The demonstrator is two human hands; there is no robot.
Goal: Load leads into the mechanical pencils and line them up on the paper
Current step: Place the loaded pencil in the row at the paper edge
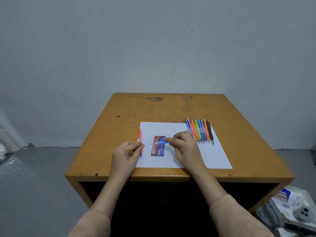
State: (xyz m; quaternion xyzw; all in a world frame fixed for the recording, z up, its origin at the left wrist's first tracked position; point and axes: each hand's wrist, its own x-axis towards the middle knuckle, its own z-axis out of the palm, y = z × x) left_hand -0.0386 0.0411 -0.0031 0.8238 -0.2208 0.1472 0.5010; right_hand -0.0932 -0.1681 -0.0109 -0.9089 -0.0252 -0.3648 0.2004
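Our left hand (125,152) sits just left of the frame's centre. Its fingers are curled, and the thumb and forefinger tips pinch a thin lead (150,144) that points toward the right. Our right hand (185,146) lies just right of centre with its back to the camera. Its forefinger stretches leftward along a blue pencil (163,142) held in the fingertips. The two hands face each other, near but apart. Both forearms run bare from the wrists toward the bottom edge, spreading outward. They end in beige sleeves (229,216) at the lower left and lower right.
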